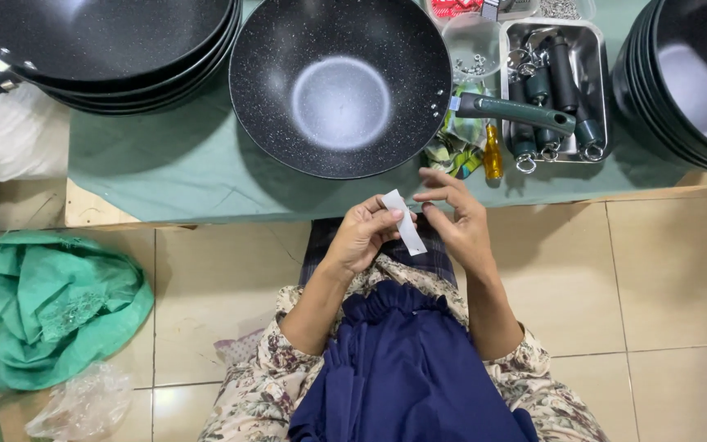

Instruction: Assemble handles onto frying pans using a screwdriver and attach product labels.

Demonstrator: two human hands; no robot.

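Note:
My left hand (363, 233) pinches a small white paper strip (402, 221) in front of my lap, just below the table edge. My right hand (455, 214) touches the strip's right side with spread fingertips. Straight ahead on the green cloth sits a black speckled wok (341, 82) with a dark green handle (515, 111) pointing right.
Stacked black woks stand at the back left (108, 49) and at the right edge (689, 78). A metal tray (595, 49) holds several dark handles. A yellow screwdriver (493, 154) and a clear cup of small hardware (472, 49) lie near it. A green sack (42, 303) sits on the floor.

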